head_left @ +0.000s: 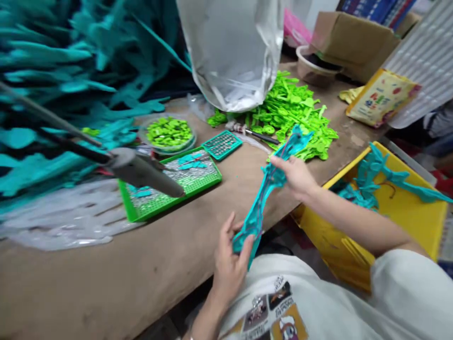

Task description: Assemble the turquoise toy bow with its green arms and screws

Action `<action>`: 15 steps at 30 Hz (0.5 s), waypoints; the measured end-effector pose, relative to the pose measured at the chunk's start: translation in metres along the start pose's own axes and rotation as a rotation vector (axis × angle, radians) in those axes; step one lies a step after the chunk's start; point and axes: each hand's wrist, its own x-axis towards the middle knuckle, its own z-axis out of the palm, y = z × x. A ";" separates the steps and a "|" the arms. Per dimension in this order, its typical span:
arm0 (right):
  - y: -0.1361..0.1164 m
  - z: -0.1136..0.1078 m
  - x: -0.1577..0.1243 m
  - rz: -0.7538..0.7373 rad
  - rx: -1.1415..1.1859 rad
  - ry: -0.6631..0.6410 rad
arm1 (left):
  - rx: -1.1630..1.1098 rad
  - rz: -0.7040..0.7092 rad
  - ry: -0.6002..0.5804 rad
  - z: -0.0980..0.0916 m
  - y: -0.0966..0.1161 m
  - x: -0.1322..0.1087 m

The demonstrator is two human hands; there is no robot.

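A long teal plastic part (261, 200) with thin reddish wires along it stretches between my two hands, slanting over the table's front edge. Its lower end is gripped by my left hand (230, 255), thumb on top and fingers beneath. My right hand (295, 175) pinches it near the upper end. Just beyond that end lies a heap of bright green plastic parts (297, 111). The yellow bin (417, 222), with similar teal parts (371, 177) inside, stands beside my right forearm.
A green tray (177, 198) of small metal pieces, a small teal tray (222, 145) and a bowl of green pieces (169, 133) sit left of centre. A grey tool on an arm (141, 170) hangs over the green tray. Teal parts (71, 71) pile up at left; a white bag (233, 56) stands behind.
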 end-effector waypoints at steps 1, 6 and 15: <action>0.017 0.018 -0.006 0.077 0.063 -0.037 | 0.023 -0.055 0.079 -0.016 -0.007 -0.001; 0.079 0.066 -0.033 0.402 0.213 -0.217 | 0.043 -0.319 0.007 -0.136 -0.047 -0.007; 0.067 0.054 0.003 0.337 -0.309 -0.716 | 0.636 -0.155 0.095 -0.228 -0.089 -0.006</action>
